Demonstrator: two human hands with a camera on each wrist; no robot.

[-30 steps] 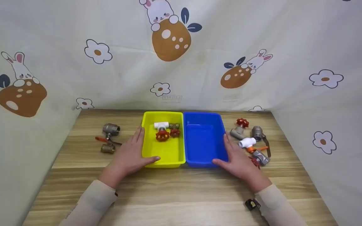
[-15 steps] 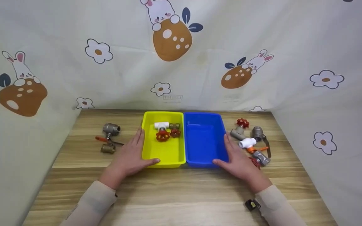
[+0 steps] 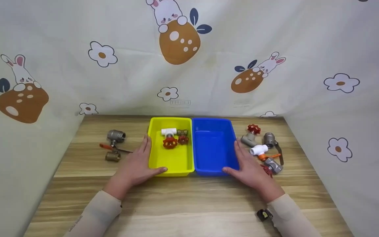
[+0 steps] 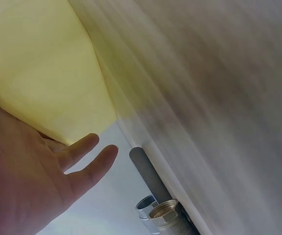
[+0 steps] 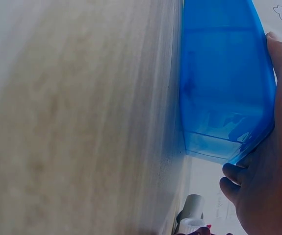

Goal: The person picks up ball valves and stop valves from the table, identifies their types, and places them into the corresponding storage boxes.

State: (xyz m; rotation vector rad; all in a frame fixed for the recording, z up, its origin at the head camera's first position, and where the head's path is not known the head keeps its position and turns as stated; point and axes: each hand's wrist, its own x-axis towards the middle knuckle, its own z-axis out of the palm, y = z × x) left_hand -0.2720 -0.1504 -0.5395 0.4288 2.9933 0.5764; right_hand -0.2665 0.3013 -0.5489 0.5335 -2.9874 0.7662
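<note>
On the left of the wood-grained table [image 3: 189, 204], a large ball valve [image 3: 115, 135] of dull grey metal lies just beyond a smaller brass valve [image 3: 113, 156], which is short and round. A thin dark lever [image 3: 124, 151] points from there toward the left hand [image 3: 135, 167].

This hand is spread wide: its fingers lie nearly straight along the outer left wall of the yellow bin [image 3: 174, 163], and the thumb reaches over the near rim. The bin, rectangular and of smooth plastic, is directly to the right of this hand, its nearer one, with the long axis going from near to far. In its far half, a white plastic valve [image 3: 169, 131] with a lobed red wheel sits beside a small brass-coloured valve [image 3: 183, 132] with a smaller red wheel.

The blue bin [image 3: 212, 151], of similar shape and direction, stands close against its right side. The right hand [image 3: 249, 168] is nearer to this one, also wide, with fingers along the outer right wall and thumb at the near rim. Neither hand holds a valve.

Farther right there is a loose group of valves [image 3: 259, 150], of matt grey, glossy white and shiny metal bodies.
</note>
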